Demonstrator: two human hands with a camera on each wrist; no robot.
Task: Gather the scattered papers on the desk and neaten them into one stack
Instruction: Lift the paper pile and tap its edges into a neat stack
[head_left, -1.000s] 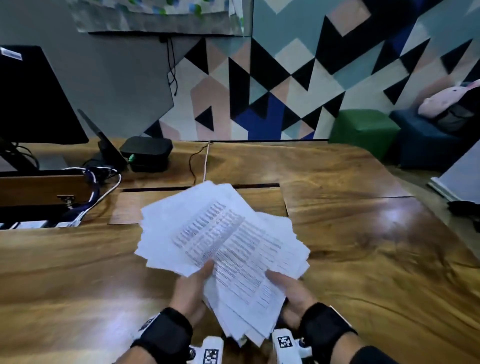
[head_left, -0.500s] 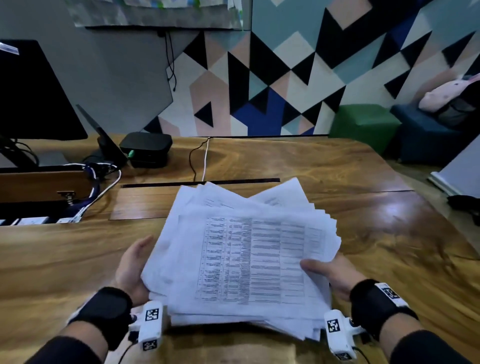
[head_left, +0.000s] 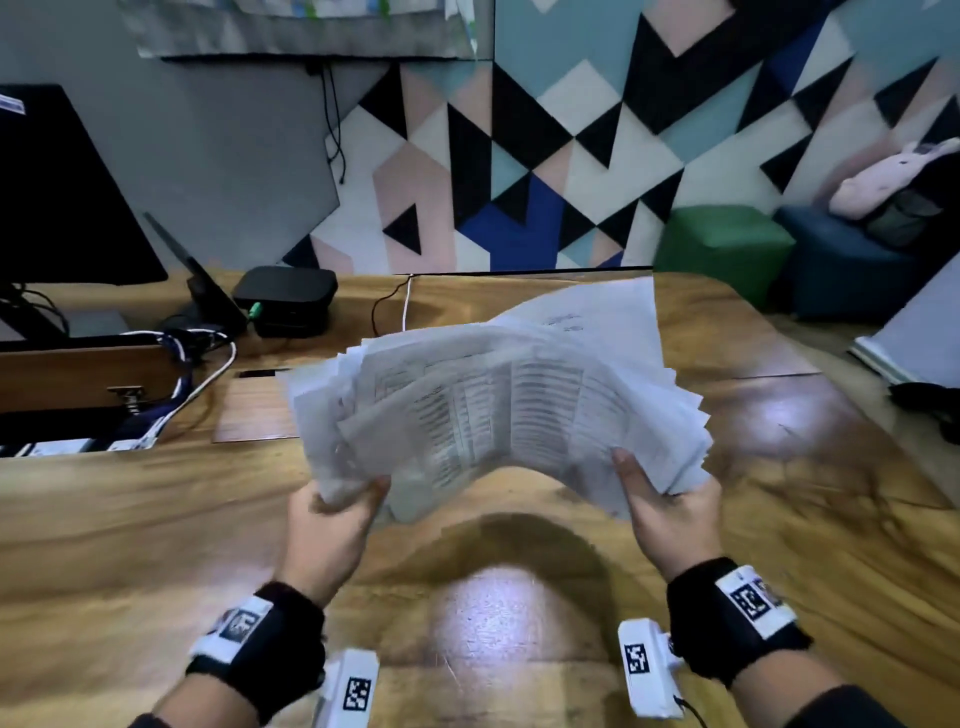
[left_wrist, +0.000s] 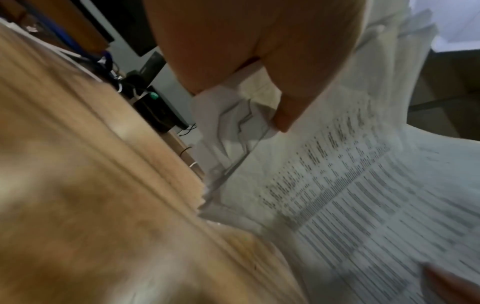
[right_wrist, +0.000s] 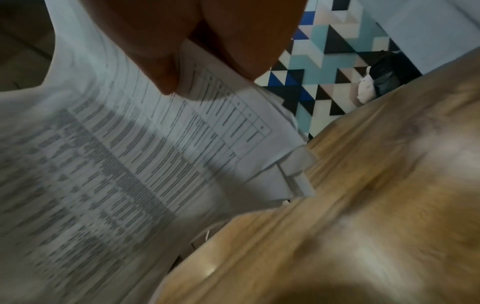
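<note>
A thick, uneven bundle of printed white papers (head_left: 498, 405) is held up above the wooden desk (head_left: 156, 530), bowed upward in the middle with its sheet edges fanned out. My left hand (head_left: 337, 512) grips the bundle's lower left corner, thumb on top. My right hand (head_left: 660, 499) grips its lower right edge, thumb on the printed face. The left wrist view shows my thumb (left_wrist: 283, 121) pressing crumpled sheets (left_wrist: 337, 195). The right wrist view shows my thumb (right_wrist: 166, 78) on the table-printed sheets (right_wrist: 116, 154). No loose papers show on the desk.
A black monitor (head_left: 62, 197) stands at the far left, with a black box (head_left: 285, 299), cables (head_left: 202, 374) and a wooden tray (head_left: 78, 374) behind the desk's left part. A green stool (head_left: 722, 244) and a blue seat (head_left: 852, 265) stand beyond the desk's right corner.
The bundle has been turned from slanting to sideways and lifted off the desk, tilting up and bowing. Both hands moved apart to its two lower corners.
</note>
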